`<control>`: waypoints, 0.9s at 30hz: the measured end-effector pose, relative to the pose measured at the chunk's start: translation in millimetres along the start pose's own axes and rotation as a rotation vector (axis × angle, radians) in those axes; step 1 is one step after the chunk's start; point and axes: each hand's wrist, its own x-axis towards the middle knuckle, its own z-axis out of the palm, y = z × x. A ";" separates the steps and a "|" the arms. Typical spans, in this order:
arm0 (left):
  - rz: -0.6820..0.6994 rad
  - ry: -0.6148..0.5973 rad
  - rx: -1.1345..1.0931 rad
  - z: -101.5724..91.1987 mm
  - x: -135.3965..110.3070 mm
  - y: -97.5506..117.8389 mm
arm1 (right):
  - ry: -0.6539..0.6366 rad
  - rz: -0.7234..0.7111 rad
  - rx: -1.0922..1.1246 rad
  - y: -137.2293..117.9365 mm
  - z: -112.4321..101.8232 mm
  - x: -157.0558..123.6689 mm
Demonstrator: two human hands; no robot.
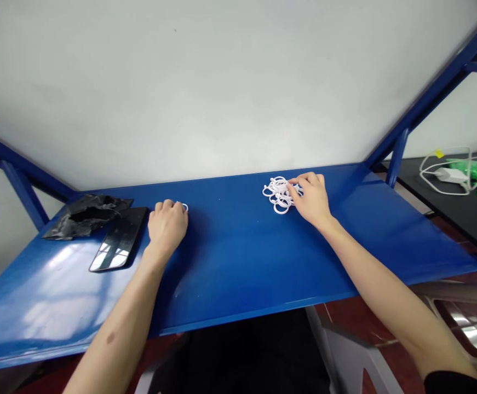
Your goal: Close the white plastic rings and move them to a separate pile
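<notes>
A loose pile of thin white plastic rings lies toward the back of the blue table. My right hand is over the pile's right side, its thumb and index fingertips pinched together at the rings. Which ring they grip is partly hidden. To the left, my left hand rests low over the table with its fingers curled. A small arc of a white ring pokes out beside its fingertips; the rest of that ring is hidden by the hand.
Left of my left hand lies a black phone, partly under a crumpled black plastic bag. The blue table meets a white wall behind. At right, a dark surface holds a white charger with cable and green plastic.
</notes>
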 end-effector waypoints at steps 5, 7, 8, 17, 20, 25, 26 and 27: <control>0.324 -0.017 -0.211 -5.5 -4.1 38.9 | -0.043 -0.136 0.182 -35.4 -8.0 -6.4; 0.490 0.004 -0.333 -8.2 -9.8 57.7 | -0.201 -0.190 0.309 -50.0 -8.1 -12.7; 0.567 0.016 -0.388 -9.1 -13.3 66.3 | -0.307 -0.196 0.373 -56.7 -7.5 -16.3; 0.857 0.038 -0.465 -4.4 -31.9 96.8 | -0.602 -0.032 0.640 -84.5 -0.8 -35.9; 0.622 0.156 -0.598 -3.4 -33.4 97.1 | -0.542 -0.006 0.651 -83.5 -2.5 -35.5; 0.316 0.052 -0.770 -2.1 -30.8 94.9 | -0.530 -0.046 0.646 -83.6 -6.9 -34.3; 0.313 0.005 -0.796 -1.7 -30.0 94.8 | -0.542 -0.066 0.648 -84.0 -7.0 -34.5; 0.313 -0.027 -0.818 -1.4 -29.5 95.0 | -0.548 -0.088 0.647 -84.4 -6.6 -35.1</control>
